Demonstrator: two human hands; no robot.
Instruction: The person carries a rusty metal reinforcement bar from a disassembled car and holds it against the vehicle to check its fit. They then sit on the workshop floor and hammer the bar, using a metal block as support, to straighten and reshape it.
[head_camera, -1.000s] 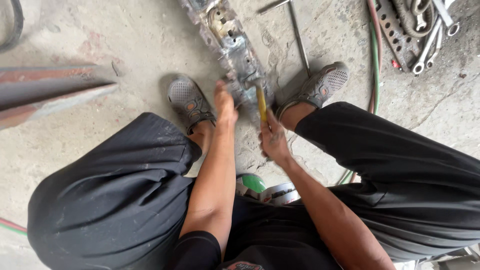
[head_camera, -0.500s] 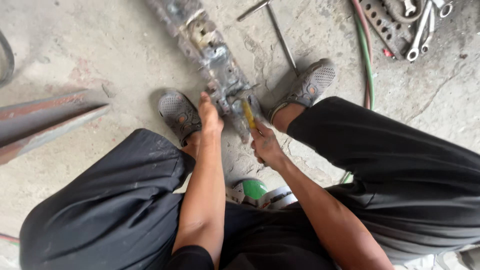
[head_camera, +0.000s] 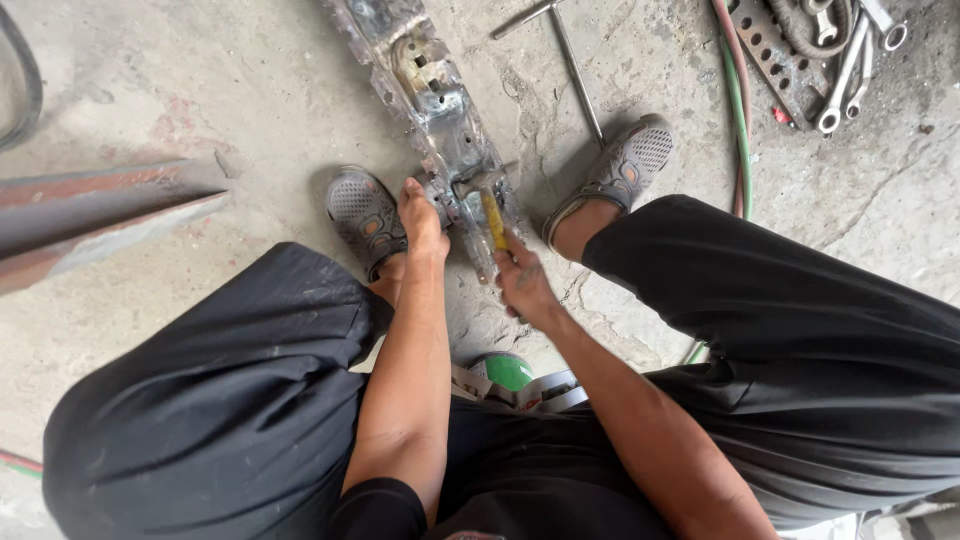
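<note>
A long, greasy metal part (head_camera: 425, 90) lies on the concrete floor between my two grey shoes. My left hand (head_camera: 420, 220) grips its near end from the left side. My right hand (head_camera: 522, 280) is closed around a tool with a yellow handle (head_camera: 494, 220), whose tip rests on the near end of the metal part. The tool's working end is hidden among the grime of the part. My knees in black trousers frame both hands.
A T-handle wrench (head_camera: 570, 55) lies beside the part. Several spanners (head_camera: 845, 60) and a perforated metal plate (head_camera: 775, 50) sit at top right, next to red and green hoses (head_camera: 738, 110). Rusty steel angle bars (head_camera: 100, 215) lie at left. A green-and-white object (head_camera: 505, 372) sits under me.
The view has shifted, so the metal part and hands sit lower and more central. Both hands keep the same hold on the part and the yellow-handled tool.
</note>
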